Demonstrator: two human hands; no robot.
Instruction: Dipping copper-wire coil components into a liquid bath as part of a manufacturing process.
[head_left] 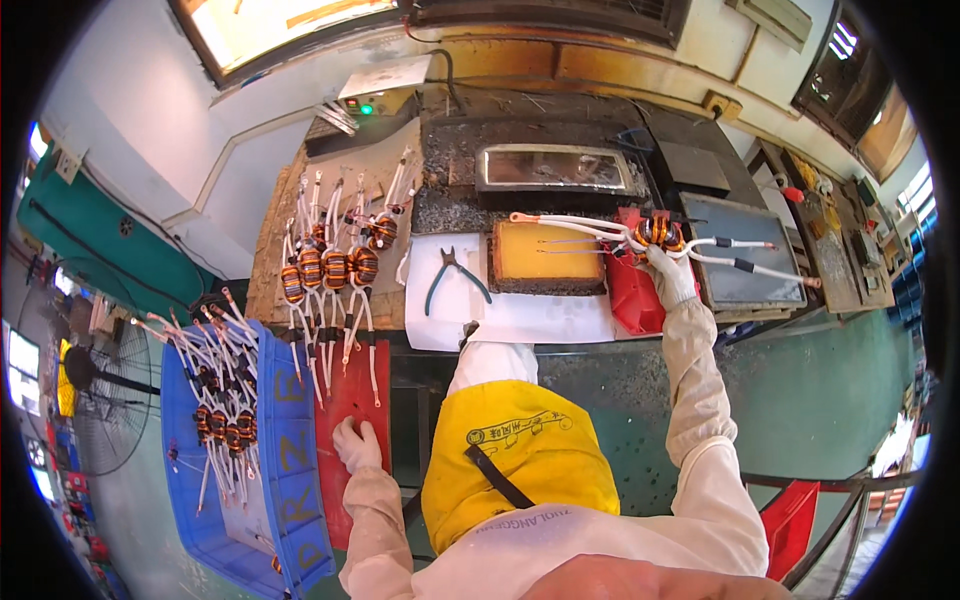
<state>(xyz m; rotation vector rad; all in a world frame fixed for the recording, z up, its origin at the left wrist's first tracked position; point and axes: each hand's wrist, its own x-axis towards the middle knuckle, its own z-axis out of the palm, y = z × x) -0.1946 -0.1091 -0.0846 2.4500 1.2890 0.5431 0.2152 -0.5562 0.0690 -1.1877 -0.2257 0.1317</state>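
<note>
My right hand (672, 277), in a pale glove, is closed on a coil (658, 233) wound with copper wire, with white sleeved leads stretching out to both sides. It holds the coil above a red plastic bin (636, 300). The leads on its left pass over a rectangular block with a yellow top (548, 250). My left hand (358, 443), gloved too, hangs low by a red board (352, 400), fingers loosely bent and apart, holding nothing. Cutting pliers (455, 280) with green handles lie on white paper (430, 310) left of the yellow block.
Several similar coils (333, 268) lie on the bench's left side, leads overhanging its front edge. A blue crate (300, 480) at lower left holds more. Behind the yellow block sits a metal-rimmed solder pot (552, 170). A grey plate (745, 250) lies at right, a fan (95, 375) stands far left.
</note>
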